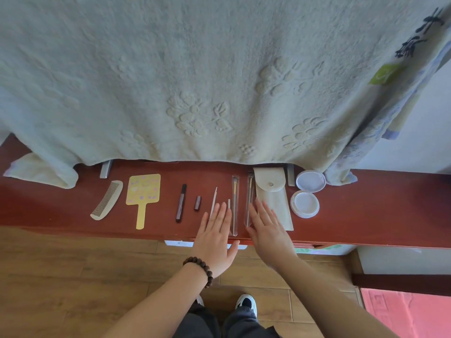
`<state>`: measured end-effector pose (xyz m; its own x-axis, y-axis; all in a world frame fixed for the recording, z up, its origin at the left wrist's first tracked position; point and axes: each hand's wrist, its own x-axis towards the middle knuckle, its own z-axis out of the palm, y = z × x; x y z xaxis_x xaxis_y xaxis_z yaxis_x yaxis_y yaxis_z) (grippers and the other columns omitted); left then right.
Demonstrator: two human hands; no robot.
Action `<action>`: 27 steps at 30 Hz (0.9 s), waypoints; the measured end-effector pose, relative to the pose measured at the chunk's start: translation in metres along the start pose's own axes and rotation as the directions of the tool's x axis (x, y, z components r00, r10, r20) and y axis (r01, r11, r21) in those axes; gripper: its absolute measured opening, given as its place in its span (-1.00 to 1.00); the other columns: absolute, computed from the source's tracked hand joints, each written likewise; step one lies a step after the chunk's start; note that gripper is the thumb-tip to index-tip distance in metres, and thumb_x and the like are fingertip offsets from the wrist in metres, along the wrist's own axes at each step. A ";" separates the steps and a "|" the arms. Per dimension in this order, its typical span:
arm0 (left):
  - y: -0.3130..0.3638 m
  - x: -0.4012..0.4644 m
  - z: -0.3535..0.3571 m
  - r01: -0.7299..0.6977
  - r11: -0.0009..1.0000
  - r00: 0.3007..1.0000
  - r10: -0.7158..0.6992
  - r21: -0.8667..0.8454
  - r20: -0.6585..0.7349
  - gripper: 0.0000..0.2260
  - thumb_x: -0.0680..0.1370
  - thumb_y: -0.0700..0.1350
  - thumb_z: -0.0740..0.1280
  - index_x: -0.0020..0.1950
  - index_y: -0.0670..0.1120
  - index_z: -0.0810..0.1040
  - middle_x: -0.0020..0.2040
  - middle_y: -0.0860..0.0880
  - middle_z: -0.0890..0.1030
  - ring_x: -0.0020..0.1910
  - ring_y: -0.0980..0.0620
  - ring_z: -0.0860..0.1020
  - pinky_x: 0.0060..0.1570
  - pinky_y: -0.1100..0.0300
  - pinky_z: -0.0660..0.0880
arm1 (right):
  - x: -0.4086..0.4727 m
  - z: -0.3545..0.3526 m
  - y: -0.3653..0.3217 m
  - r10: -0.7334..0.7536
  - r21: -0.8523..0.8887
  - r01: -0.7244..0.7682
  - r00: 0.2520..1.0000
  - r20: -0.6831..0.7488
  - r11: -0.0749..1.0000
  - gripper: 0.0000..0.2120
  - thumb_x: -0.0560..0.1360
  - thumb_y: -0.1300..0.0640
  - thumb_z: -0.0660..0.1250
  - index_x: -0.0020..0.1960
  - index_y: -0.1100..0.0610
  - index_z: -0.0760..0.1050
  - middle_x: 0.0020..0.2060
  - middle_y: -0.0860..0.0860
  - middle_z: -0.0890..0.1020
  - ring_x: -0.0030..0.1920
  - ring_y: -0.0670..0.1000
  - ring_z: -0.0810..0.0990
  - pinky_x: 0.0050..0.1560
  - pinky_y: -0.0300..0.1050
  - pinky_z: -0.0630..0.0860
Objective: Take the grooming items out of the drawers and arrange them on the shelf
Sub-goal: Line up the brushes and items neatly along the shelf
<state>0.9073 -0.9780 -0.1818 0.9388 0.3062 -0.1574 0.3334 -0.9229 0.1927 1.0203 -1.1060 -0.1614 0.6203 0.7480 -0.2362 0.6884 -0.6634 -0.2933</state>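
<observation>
Grooming items lie in a row on the red-brown shelf (366, 215): a pale comb (107, 200), a yellow hand mirror (143, 195), a dark pen-shaped tube (181, 202) with its small cap (198, 203), thin tweezers (214, 199), two sleeved brushes (235, 203) (249, 198), a beige pouch (271, 189) and an opened round compact (306, 195). My left hand (216, 240) lies flat and empty over the shelf's front edge, covering the tweezers' lower end. My right hand (267, 230) is flat and empty beside the pouch.
A large pale embossed towel (195, 81) hangs down to the back of the shelf. A patterned cloth (390, 113) hangs at the right. Wooden floor (73, 276) lies below, with a pink mat (410, 313) at bottom right and my shoes (246, 302) underneath.
</observation>
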 end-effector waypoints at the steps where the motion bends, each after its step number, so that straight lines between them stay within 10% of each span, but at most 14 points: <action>1: 0.000 -0.004 0.000 -0.037 0.999 0.999 0.037 0.019 0.016 -0.34 0.57 0.21 -0.06 0.54 -0.11 -0.14 0.55 -0.05 -0.18 0.54 -0.03 -0.19 0.48 0.01 -0.22 | 0.004 0.004 -0.008 -0.022 -0.033 0.021 1.000 -0.005 0.999 -0.45 0.65 -0.07 -0.08 0.55 0.05 -0.19 0.50 -0.06 -0.26 0.47 -0.06 -0.35 0.44 -0.13 -0.33; 8: 0.007 -0.016 0.006 -0.112 0.993 0.980 0.107 0.025 0.166 -0.31 0.59 0.25 -0.02 0.55 -0.08 -0.22 0.57 -0.01 -0.23 0.53 0.04 -0.27 0.50 -0.03 -0.27 | 0.013 0.023 -0.016 -0.001 -0.249 0.028 0.994 0.110 0.968 -0.44 0.66 -0.02 -0.08 0.54 0.16 -0.20 0.55 0.09 -0.17 0.53 0.07 -0.27 0.49 0.08 -0.30; 21: 0.005 -0.003 -0.004 -0.118 0.993 0.986 0.115 0.022 0.122 -0.33 0.57 0.24 -0.11 0.56 -0.10 -0.15 0.58 -0.03 -0.15 0.55 0.02 -0.20 0.48 0.02 -0.28 | -0.003 0.021 -0.013 -0.046 -0.137 0.048 0.999 0.021 0.989 -0.47 0.66 0.03 -0.05 0.56 0.07 -0.16 0.55 -0.01 -0.19 0.49 -0.05 -0.33 0.46 -0.06 -0.33; 27: -0.037 -0.025 0.000 0.003 1.000 1.000 -0.003 -0.023 0.018 -0.37 0.55 0.17 -0.06 0.53 -0.15 0.14 0.57 -0.08 0.03 0.55 -0.01 0.02 0.50 -0.03 0.07 | 0.016 0.020 -0.038 -0.109 -0.061 0.109 0.994 -0.009 0.992 -0.49 0.66 0.04 -0.05 0.55 0.08 -0.12 0.54 -0.04 -0.19 0.48 -0.07 -0.33 0.51 -0.04 -0.25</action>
<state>0.8719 -0.9520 -0.1853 0.9362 0.3045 -0.1757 0.3383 -0.9162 0.2147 0.9965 -1.0687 -0.1725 0.5446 0.8159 -0.1943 0.7732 -0.5782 -0.2606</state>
